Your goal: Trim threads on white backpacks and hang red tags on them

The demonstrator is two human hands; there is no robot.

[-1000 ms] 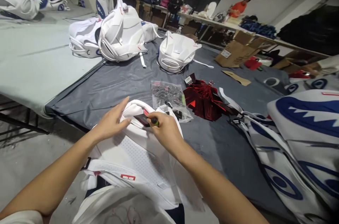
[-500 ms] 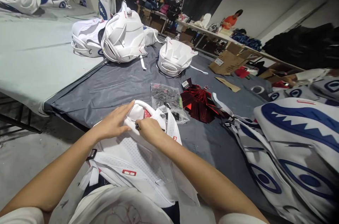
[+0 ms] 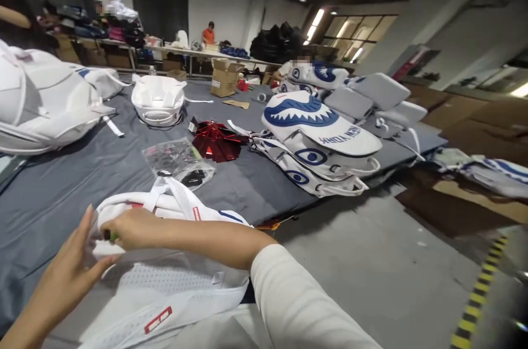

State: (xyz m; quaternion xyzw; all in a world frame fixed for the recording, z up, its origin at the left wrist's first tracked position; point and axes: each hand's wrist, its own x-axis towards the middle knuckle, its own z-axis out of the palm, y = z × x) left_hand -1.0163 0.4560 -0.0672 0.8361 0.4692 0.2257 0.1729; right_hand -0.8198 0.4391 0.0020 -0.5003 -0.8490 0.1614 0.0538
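Across the long grey-covered table (image 3: 61, 184) the largest items are the white backpacks: one big one at the far left (image 3: 37, 107), a smaller one upright further back (image 3: 159, 99), and a stack of shark-print bags (image 3: 317, 140) near the right-hand edge; between these lie a heap of red foil tags (image 3: 216, 140) and a clear plastic packet (image 3: 175, 156) of small fittings; at the near edge, partly overhanging toward the person, lies the white mesh-backed backpack (image 3: 165, 283) under work; the left hand (image 3: 70, 272) is spread open, fingers flat against the bag's top fold, pinning rather than gripping; the right hand (image 3: 132, 228) is closed around a small tool (image 3: 108, 236) of which only a green-and-dark tip shows, so its kind cannot be told. Risks, in my judgement: the camera is directed out across the room rather than down at the hands, so the tool tip may be working unwatched close to the left fingertips, and a slip could nick skin or snag the white fabric; the bag hangs over the table edge and, held only by a flat palm, could slide off; the packet sits just beyond the bag and could be knocked, scattering fittings.
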